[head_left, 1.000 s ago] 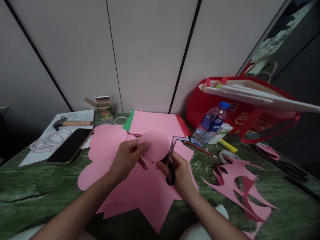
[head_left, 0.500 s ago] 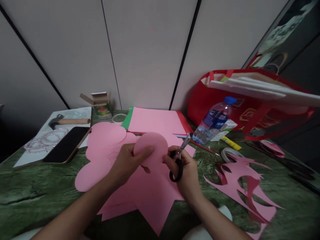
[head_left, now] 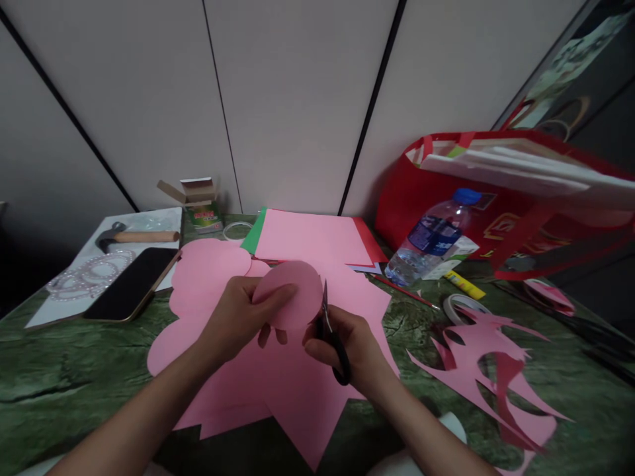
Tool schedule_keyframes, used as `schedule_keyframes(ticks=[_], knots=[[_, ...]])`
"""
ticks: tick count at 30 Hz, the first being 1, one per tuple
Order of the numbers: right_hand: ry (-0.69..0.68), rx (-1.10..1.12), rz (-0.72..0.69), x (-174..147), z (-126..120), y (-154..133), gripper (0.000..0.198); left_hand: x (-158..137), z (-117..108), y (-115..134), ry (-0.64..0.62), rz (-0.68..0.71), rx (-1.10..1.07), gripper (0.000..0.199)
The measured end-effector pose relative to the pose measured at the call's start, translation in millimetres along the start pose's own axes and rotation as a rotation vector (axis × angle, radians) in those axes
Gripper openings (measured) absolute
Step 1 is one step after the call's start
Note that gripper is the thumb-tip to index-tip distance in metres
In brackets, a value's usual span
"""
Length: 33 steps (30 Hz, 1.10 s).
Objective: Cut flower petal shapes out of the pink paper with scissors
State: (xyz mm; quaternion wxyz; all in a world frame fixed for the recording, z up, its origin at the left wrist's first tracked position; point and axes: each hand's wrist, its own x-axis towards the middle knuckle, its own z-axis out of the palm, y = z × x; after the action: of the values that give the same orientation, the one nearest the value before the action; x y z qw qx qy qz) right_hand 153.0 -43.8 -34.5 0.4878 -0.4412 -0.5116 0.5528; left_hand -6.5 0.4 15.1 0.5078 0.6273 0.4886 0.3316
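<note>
A round piece of pink paper [head_left: 306, 305] is pinched in my left hand [head_left: 232, 320], thumb on top and fingers beneath. My right hand [head_left: 360, 345] grips black-handled scissors [head_left: 325, 316], their blades pointing up at the circle's right edge. Whether the blades touch the paper I cannot tell. Beneath both hands lies a large pink paper with pointed corners [head_left: 307, 413]. To its left, more rounded pink paper pieces [head_left: 208, 268] overlap in a pile.
Pink paper scraps [head_left: 530, 423] lie at the right near a tape roll [head_left: 451, 309]. Behind them stand a tilted water bottle [head_left: 431, 235] and a red bag [head_left: 496, 198]. Coloured sheets [head_left: 312, 235] lie at the back. A phone [head_left: 131, 284], hammer [head_left: 143, 237] and small box [head_left: 203, 211] sit left.
The scissors have moved left and turned more upright, coming to the circle's right edge. My left hand and the paper circle have shifted slightly left.
</note>
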Motion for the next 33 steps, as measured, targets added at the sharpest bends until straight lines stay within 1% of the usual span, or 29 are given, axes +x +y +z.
schedule_keyframes(ticks=[9, 15, 20, 26, 33], knots=[[-0.017, -0.032, 0.013, 0.9, -1.2, -2.1, 0.018, -0.2, -4.0, -1.6, -0.032, 0.011, 0.119, 0.035], [-0.026, -0.026, 0.036, 2.4, -2.0, -0.2, 0.022, -2.2, -4.5, 1.0, -0.034, -0.021, 0.212, 0.035], [-0.018, -0.031, 0.035, 2.2, -2.3, 1.9, 0.025, -1.3, -4.9, 1.7, -0.024, -0.041, 0.219, 0.033], [-0.041, -0.015, 0.039, 1.9, -1.9, 1.3, 0.028, -0.8, -5.6, 3.0, -0.012, -0.03, 0.209, 0.033], [-0.035, -0.039, 0.025, 2.0, -1.1, 1.3, 0.025, -1.5, -5.3, 2.6, -0.019, -0.029, 0.202, 0.032]])
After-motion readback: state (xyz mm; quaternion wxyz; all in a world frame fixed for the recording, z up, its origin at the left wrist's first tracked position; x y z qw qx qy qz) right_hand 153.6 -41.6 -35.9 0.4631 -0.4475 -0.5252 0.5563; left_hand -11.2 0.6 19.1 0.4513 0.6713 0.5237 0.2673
